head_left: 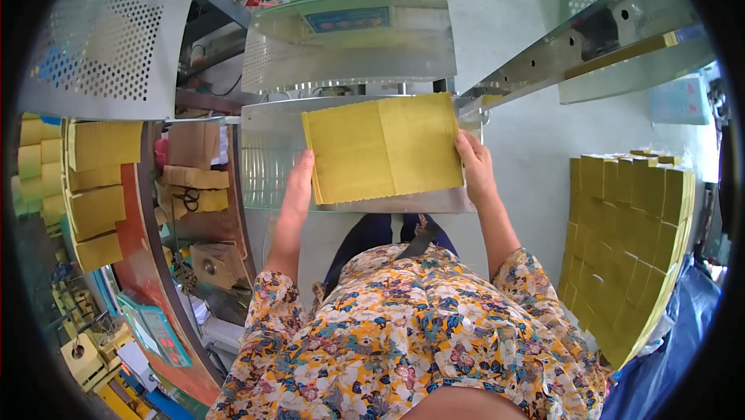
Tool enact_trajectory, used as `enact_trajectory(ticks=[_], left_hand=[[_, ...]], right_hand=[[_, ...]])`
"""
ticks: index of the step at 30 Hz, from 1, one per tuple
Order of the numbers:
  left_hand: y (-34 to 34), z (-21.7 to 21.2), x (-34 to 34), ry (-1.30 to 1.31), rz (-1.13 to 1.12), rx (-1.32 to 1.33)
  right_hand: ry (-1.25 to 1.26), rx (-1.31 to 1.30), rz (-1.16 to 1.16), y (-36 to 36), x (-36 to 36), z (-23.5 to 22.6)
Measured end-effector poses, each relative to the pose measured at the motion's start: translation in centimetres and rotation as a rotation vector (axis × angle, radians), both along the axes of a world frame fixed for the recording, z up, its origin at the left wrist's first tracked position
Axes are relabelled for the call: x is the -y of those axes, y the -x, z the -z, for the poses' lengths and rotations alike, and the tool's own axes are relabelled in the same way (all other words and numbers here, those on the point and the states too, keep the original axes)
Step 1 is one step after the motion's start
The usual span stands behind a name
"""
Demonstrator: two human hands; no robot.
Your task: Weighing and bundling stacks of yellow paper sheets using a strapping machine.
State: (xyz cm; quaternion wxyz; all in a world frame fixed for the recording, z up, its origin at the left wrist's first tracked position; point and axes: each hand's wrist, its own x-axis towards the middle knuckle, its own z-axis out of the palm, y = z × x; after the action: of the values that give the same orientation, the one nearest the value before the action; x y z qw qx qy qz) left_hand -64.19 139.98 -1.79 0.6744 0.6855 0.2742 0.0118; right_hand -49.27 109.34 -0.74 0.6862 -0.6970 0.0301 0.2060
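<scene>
A flat stack of yellow paper sheets (384,148) lies on the shiny metal plate (268,156) of a machine in front of me. My left hand (298,187) rests flat against the stack's left edge, fingers pointing away from me. My right hand (475,165) grips the stack's right edge, thumb on top. The stack sits slightly tilted, its lower edge near the plate's front rim.
A tall pile of bundled yellow paper (628,249) stands at my right. More yellow bundles (97,187) are stacked on shelves at the left, beside a curved red table edge (151,280). Perforated metal guards (109,32) and the machine housing (349,39) hang above the plate.
</scene>
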Motion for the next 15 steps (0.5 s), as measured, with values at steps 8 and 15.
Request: enact_trajectory(ticks=[8,15], left_hand=[[-1.0,1.5,2.2,0.318,-0.072,0.22],[-3.4,1.5,3.0,0.613,-0.154,0.221]], right_hand=[[-0.088,-0.036,0.007,0.7,-0.5,0.9],[-0.322,0.01,0.047,1.7,-4.6,-1.3]])
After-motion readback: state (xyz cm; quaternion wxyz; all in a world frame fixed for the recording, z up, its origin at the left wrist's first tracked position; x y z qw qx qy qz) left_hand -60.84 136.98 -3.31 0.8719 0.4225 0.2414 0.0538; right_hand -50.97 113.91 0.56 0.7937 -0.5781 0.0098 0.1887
